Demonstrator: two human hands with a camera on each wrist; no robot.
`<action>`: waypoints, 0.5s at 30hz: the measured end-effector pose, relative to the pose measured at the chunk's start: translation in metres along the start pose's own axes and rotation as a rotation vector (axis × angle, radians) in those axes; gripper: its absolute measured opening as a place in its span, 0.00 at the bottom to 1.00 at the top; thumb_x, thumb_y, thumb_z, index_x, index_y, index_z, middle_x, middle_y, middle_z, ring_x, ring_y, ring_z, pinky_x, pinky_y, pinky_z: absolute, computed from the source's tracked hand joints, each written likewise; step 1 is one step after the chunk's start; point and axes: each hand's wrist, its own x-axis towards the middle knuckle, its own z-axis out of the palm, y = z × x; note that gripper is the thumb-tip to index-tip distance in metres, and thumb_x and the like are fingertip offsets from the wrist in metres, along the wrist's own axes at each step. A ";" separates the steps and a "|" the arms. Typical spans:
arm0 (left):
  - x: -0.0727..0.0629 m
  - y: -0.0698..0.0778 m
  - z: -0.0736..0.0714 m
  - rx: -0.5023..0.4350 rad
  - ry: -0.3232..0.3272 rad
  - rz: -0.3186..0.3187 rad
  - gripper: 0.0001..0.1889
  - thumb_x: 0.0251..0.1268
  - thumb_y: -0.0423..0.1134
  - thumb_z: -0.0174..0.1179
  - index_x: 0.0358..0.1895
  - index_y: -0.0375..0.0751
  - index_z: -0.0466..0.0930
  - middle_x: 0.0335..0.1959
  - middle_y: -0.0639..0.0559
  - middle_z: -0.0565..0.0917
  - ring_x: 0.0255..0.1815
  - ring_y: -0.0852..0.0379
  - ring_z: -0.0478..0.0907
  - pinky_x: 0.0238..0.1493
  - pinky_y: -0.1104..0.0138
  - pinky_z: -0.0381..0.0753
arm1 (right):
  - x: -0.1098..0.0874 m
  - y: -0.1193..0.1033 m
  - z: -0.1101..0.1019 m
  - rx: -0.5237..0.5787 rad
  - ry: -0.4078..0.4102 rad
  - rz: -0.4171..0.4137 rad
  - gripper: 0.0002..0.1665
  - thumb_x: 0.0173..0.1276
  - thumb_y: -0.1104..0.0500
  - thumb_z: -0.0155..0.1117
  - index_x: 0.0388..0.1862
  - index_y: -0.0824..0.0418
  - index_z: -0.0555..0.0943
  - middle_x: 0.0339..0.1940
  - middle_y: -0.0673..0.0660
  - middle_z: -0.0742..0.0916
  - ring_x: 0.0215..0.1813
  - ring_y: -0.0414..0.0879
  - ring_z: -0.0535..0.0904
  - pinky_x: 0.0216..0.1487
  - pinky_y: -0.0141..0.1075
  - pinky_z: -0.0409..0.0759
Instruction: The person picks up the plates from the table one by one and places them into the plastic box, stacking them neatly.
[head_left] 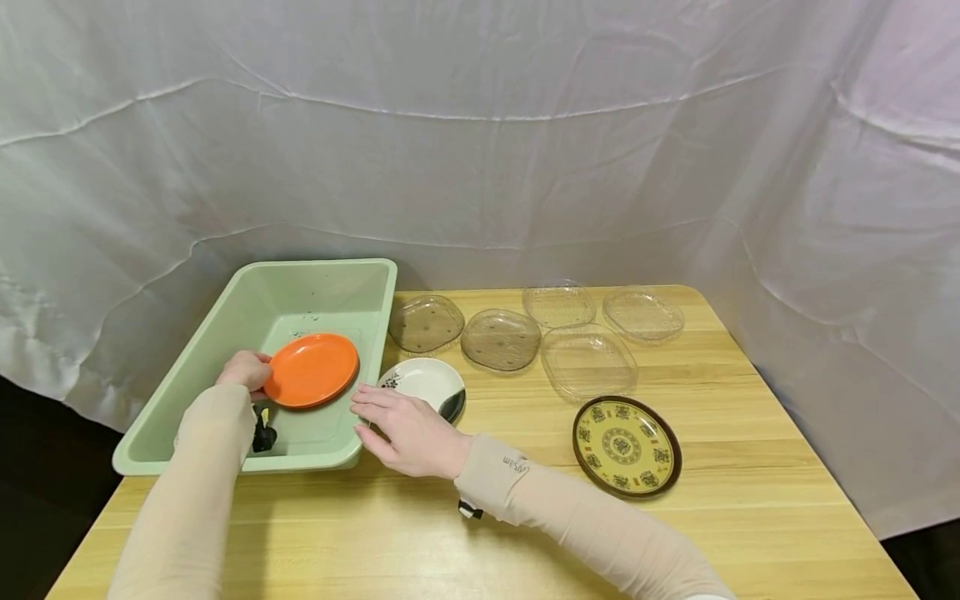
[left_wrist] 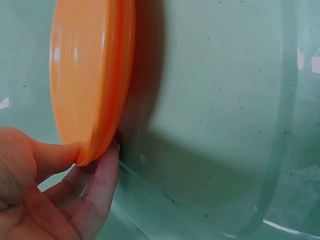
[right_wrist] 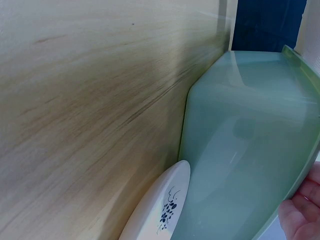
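1. currently, the orange plate (head_left: 311, 371) is sitting tilted within the green basin (head_left: 330, 285); whether it is touching the basin floor, i cannot tell.
2. the left hand (head_left: 246, 371) is pinching the plate's left edge, thumb on the upper face and fingers underneath.
3. the right hand (head_left: 416, 429) is resting at the basin's right rim, fingers lying fairly straight and close together; how hard it is pressing, i cannot tell.
4. that one-sided pinch could be risking a slip: the surface is looking glossy, and the far side is going unsupported by any hand.
5. the white plate (head_left: 427, 381) is lying just right of the basin, partly under the right hand, so a careless shift might be knocking it.
6. for any move rightward, the rim and right hand would be standing in the way.
7. farther right, two smoky dishes (head_left: 500, 339) and three clear dishes (head_left: 590, 360) are occupying the far side; a yellow plate (head_left: 626, 446) is lying nearer, just beyond the right sleeve (head_left: 585, 504).
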 end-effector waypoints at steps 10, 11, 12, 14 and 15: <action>-0.002 0.003 -0.002 0.024 -0.006 -0.007 0.30 0.69 0.30 0.42 0.74 0.23 0.57 0.71 0.23 0.64 0.43 0.48 0.78 0.32 0.68 0.86 | 0.000 0.002 0.001 0.004 0.005 -0.002 0.25 0.81 0.52 0.47 0.66 0.64 0.78 0.72 0.58 0.78 0.77 0.48 0.70 0.79 0.36 0.64; -0.002 0.003 -0.002 0.025 -0.006 -0.007 0.30 0.69 0.30 0.42 0.74 0.23 0.57 0.71 0.23 0.63 0.43 0.47 0.79 0.32 0.68 0.86 | 0.000 0.002 0.001 0.004 0.005 -0.003 0.25 0.81 0.52 0.47 0.66 0.64 0.78 0.72 0.58 0.78 0.77 0.48 0.70 0.79 0.36 0.64; -0.002 0.003 -0.002 0.025 -0.005 -0.008 0.30 0.68 0.30 0.42 0.74 0.23 0.57 0.71 0.23 0.63 0.44 0.47 0.79 0.32 0.68 0.86 | 0.000 0.002 0.001 0.003 0.005 -0.004 0.25 0.81 0.52 0.47 0.66 0.64 0.78 0.72 0.58 0.78 0.77 0.48 0.70 0.79 0.36 0.64; -0.002 0.003 -0.002 0.025 -0.004 -0.010 0.31 0.68 0.30 0.42 0.74 0.23 0.57 0.72 0.23 0.62 0.47 0.45 0.78 0.32 0.68 0.86 | 0.001 0.002 0.002 0.003 0.004 -0.006 0.25 0.81 0.52 0.47 0.66 0.64 0.78 0.72 0.58 0.78 0.77 0.48 0.70 0.79 0.36 0.64; -0.001 0.002 -0.002 0.022 -0.004 -0.013 0.31 0.68 0.29 0.42 0.74 0.23 0.57 0.72 0.23 0.62 0.48 0.44 0.77 0.32 0.68 0.86 | 0.000 0.002 0.002 0.003 0.004 -0.007 0.25 0.81 0.52 0.47 0.66 0.63 0.78 0.72 0.58 0.78 0.78 0.48 0.70 0.79 0.35 0.64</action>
